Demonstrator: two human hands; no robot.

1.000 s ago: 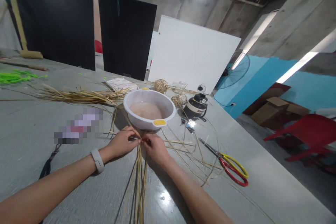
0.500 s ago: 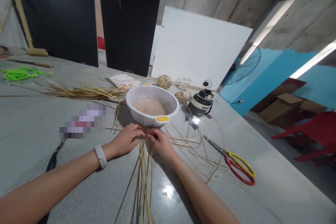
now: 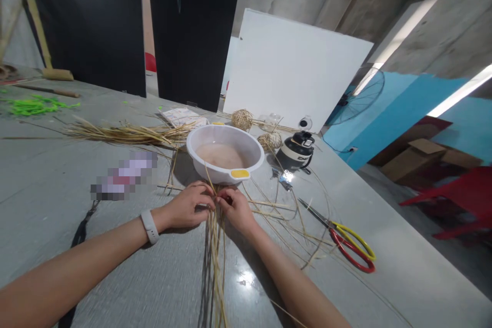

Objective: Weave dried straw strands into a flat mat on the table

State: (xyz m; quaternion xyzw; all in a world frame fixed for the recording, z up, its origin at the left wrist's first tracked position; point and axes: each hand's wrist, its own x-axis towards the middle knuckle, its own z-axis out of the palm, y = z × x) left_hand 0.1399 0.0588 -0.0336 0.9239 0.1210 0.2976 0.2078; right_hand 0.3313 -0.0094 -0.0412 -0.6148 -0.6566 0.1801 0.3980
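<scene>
Thin tan weaving strips [image 3: 216,261] run from between my two hands toward the near edge of the picture. My left hand [image 3: 191,206] is curled, its fingertips pinching the strips at their far end. Right beside it, my right hand [image 3: 236,210] pinches the same bundle with thumb and fingers. Other strips [image 3: 274,210] stick out to the right of my hands and lie loosely on the table. Just beyond my fingers stands a white basin [image 3: 196,156] with cloudy liquid inside. The exact crossing of the strips is hidden by my fingers.
Scissors [image 3: 342,241] with red and yellow handles lie at the right. A dark bottle [image 3: 295,152] and woven balls [image 3: 241,119] stand behind the basin. At the left are a strip bundle [image 3: 126,134], a blurred object [image 3: 125,177] and green pieces [image 3: 36,106].
The strips below my hands have swung slightly, and one now reaches toward the lower right. A strip end now rises in front of the basin. Both hands keep their pinch, left fingers slightly shifted.
</scene>
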